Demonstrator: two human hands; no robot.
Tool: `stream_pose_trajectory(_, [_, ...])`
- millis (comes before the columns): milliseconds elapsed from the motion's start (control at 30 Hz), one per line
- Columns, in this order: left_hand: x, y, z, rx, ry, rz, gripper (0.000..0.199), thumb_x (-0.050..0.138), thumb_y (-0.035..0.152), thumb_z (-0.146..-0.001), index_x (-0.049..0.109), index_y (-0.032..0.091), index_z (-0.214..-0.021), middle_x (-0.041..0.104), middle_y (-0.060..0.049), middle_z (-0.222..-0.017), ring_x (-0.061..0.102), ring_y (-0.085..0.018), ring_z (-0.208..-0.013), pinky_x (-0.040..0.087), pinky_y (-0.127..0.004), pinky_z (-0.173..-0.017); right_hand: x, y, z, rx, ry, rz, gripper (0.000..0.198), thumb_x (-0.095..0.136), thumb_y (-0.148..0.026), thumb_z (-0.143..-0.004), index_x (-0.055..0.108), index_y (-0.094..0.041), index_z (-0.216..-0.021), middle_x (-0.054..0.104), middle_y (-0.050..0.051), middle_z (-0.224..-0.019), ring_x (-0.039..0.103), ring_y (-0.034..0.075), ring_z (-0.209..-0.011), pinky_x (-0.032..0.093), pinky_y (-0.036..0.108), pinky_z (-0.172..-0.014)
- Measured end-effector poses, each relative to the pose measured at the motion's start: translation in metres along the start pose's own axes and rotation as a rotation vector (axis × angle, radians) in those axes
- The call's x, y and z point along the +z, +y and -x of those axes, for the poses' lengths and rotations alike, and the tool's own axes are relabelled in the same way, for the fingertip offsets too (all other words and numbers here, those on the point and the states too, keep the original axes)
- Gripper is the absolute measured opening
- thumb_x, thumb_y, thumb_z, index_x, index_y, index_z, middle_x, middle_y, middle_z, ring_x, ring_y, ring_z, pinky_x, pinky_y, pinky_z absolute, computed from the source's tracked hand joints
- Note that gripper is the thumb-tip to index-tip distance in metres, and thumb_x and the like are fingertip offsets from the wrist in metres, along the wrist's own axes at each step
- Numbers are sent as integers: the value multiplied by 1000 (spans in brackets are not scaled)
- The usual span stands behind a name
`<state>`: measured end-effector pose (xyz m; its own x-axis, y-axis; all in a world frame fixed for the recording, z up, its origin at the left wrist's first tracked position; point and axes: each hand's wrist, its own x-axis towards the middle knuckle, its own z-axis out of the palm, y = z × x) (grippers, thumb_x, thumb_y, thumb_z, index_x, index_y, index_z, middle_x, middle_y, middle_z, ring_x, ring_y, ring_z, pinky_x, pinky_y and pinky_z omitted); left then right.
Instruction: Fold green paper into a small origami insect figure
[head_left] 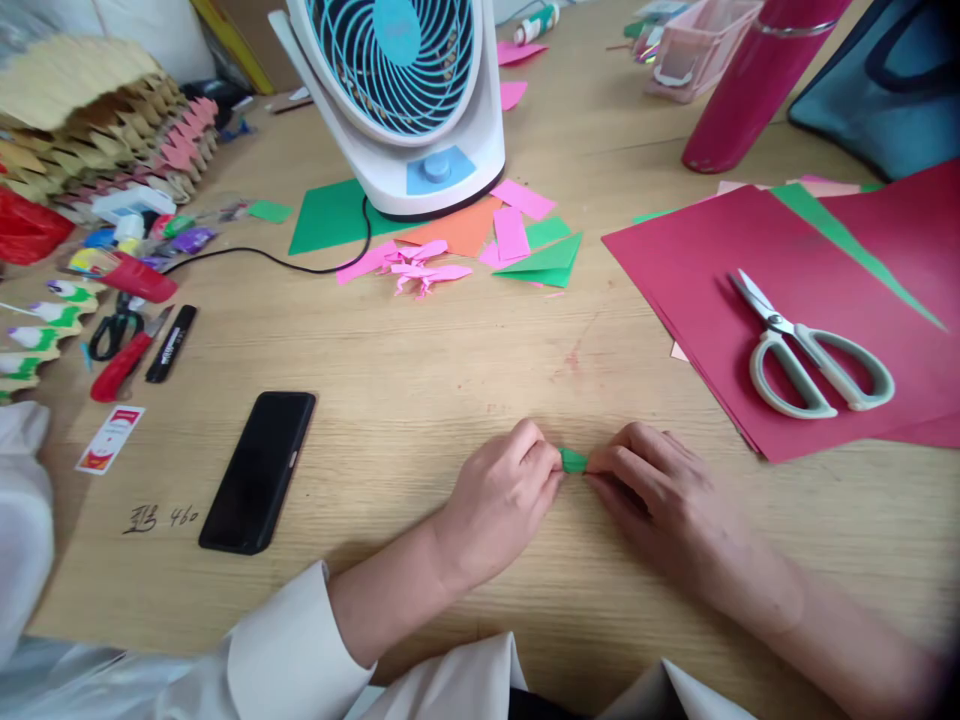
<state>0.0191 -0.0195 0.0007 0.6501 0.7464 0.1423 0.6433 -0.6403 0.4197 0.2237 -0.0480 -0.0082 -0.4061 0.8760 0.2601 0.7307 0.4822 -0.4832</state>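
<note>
A small folded piece of green paper [574, 460] is pinched between my two hands, low over the wooden table. My left hand [506, 490] closes its fingertips on the paper's left end. On its right end, my right hand [660, 490] grips with thumb and fingers. Most of the paper is hidden by my fingers, so its full folded form cannot be made out. Farther back lie pink folded paper figures [427, 272] and a folded green sheet [544, 262].
A fan [405, 90] stands at the back. Scissors [814, 350] rest on red paper sheets [675, 270] to the right, near a magenta bottle [757, 85]. A black phone [259, 470], a red-handled knife [124, 365] and a black cutter [171, 343] lie left.
</note>
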Motion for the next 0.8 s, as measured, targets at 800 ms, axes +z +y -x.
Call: stream_pose_trajectory(800, [3,4,-7,-144,-19,-4,11,50,19,-93,57,18,-85,57,-1,-86,57,-13,-70,45,-26,-65,5,-1,-10,88,-18,33,11,56,-18,-93,60,-17,-84,57,3,-79,54,18,-74,39,33,-69])
